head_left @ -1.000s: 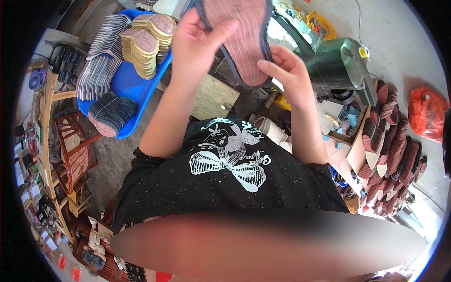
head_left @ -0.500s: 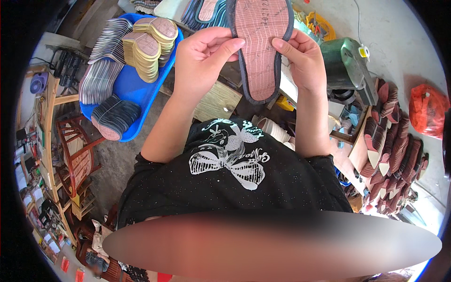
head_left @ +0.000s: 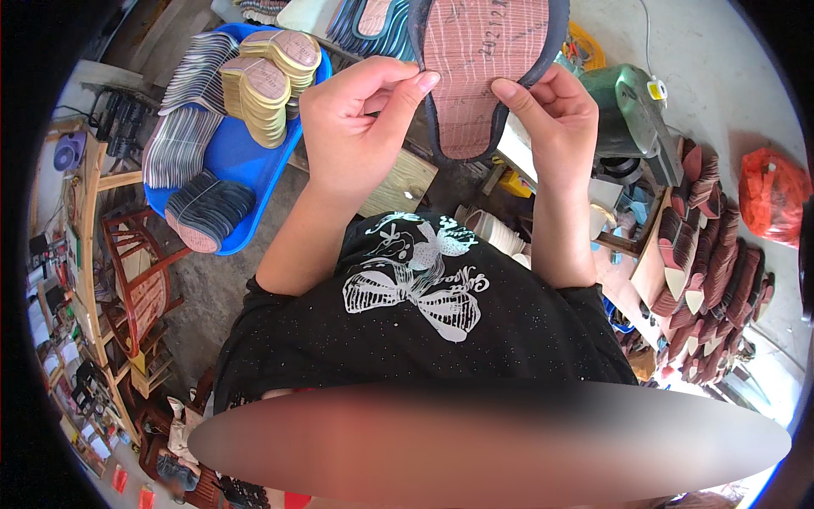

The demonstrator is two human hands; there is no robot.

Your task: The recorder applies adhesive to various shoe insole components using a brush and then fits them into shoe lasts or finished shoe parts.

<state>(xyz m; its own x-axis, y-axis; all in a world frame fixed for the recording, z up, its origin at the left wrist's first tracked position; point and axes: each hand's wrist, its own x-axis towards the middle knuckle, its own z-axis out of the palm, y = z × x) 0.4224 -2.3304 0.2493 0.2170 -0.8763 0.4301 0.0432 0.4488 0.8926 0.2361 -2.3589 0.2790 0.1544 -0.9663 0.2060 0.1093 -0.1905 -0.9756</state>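
An insole (head_left: 475, 76) with a reddish-brown striped face and dark edge binding is held up in front of me. My left hand (head_left: 365, 114) pinches its left edge between thumb and fingers. On the opposite edge, my right hand (head_left: 551, 110) grips it the same way. The narrow end points toward me, and the wide end runs past the top of the picture. Dark handwriting shows on the striped face.
To the left, a blue tray (head_left: 233, 182) carries several stacks of insoles (head_left: 263, 89). A green machine (head_left: 623, 110) stands at the right, near piled reddish insoles (head_left: 704, 263) and a red plastic bag (head_left: 772, 199). A wooden chair (head_left: 140, 276) is at far left.
The insole has tilted and looks larger, its wide end nearer and its narrow end drawn up. Both hands keep their grip and have shifted slightly apart.
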